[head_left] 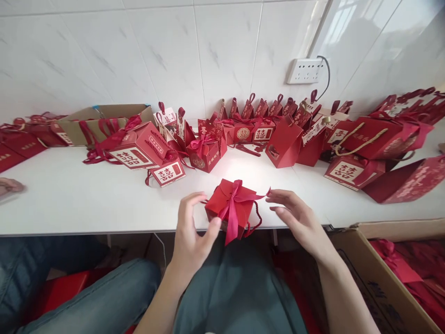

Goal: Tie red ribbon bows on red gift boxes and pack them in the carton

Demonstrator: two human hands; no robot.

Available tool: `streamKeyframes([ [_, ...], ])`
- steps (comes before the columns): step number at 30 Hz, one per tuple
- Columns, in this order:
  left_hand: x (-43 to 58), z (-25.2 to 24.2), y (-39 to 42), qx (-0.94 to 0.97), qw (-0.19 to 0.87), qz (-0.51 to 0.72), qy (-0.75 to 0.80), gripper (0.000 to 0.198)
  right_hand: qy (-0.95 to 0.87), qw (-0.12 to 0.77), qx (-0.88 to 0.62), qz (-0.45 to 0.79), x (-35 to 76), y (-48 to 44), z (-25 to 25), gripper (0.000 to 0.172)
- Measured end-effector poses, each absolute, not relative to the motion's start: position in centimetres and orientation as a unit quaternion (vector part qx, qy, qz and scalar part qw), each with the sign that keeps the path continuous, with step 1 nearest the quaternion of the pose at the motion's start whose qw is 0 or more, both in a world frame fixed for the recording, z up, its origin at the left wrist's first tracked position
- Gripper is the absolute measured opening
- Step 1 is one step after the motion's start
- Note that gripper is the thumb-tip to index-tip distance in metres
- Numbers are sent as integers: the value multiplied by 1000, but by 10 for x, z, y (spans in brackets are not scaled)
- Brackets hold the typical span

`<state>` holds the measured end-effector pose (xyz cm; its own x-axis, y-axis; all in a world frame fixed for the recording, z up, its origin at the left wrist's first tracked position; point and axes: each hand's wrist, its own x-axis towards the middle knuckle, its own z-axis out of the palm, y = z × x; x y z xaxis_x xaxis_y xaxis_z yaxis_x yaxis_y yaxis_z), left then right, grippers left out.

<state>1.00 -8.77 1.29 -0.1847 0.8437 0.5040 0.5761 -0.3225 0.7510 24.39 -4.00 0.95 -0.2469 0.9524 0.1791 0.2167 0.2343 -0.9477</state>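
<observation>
A small red gift box [225, 194] sits at the table's front edge right before me. A pink-red ribbon [233, 211] is tied in a bow over its lid, and a dark red cord handle [257, 218] loops out on its right. My left hand [194, 222] curves around the box's left side, thumb and fingers spread; its thumb tip is close to the front edge, and whether it touches cannot be told. To the right, my right hand [295, 215] has its fingers apart, with the ribbon's pointed end right at the fingertips.
Several red gift boxes [205, 155] line the white table [86, 195] toward the tiled wall. A cardboard tray [104, 113] stands back left, and a carton [361, 236] of red pieces is at lower right. A co-worker's hand [10, 185] and jeans show at left.
</observation>
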Motion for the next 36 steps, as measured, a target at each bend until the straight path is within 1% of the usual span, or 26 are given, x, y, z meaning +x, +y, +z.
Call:
streamKeyframes([
  [2, 15, 10, -92, 644, 125, 501, 565, 33, -696, 414, -402, 427, 235, -35, 6, 54],
  [4, 15, 7, -90, 647, 134, 497, 562, 24, -725, 398, -370, 424, 225, -30, 4, 72],
  [5, 14, 7, -87, 647, 144, 497, 560, 19, -734, 387, -361, 425, 221, -30, 3, 78],
  [6, 12, 7, -84, 646, 154, 496, 559, 14, -740, 378, -358, 425, 218, -30, 2, 78],
  [7, 9, 7, -81, 643, 164, 495, 561, 11, -746, 369, -359, 422, 215, -31, 2, 74],
  [10, 1, 8, -72, 630, 177, 497, 570, 12, -763, 356, -380, 384, 210, -41, 5, 49],
  [12, -3, 7, -67, 620, 163, 508, 575, 13, -776, 354, -393, 344, 208, -50, 8, 42],
  [15, -8, 6, -63, 601, 130, 526, 588, 13, -795, 353, -404, 283, 208, -59, 14, 40],
  [17, -12, 7, -63, 606, 121, 527, 583, 13, -802, 366, -404, 243, 209, -60, 19, 39],
  [21, -18, 11, -67, 675, 126, 487, 541, 11, -826, 382, -370, 189, 201, -55, 30, 34],
  [24, -23, 15, -66, 708, 108, 453, 530, 11, -868, 358, -314, 140, 185, -53, 36, 36],
  [27, -26, 18, -64, 714, 103, 451, 525, 10, -902, 322, -272, 97, 170, -54, 38, 39],
  [29, -27, 19, -63, 708, 118, 456, 526, 9, -907, 316, -267, 85, 165, -56, 36, 31],
  [31, -26, 20, -63, 697, 142, 458, 533, 9, -900, 335, -269, 76, 164, -57, 32, 19],
  [33, -23, 22, -62, 685, 165, 459, 541, 11, -890, 363, -269, 68, 167, -58, 28, 10],
  [36, -19, 23, -60, 668, 185, 468, 549, 14, -888, 372, -265, 47, 170, -60, 25, 9],
])
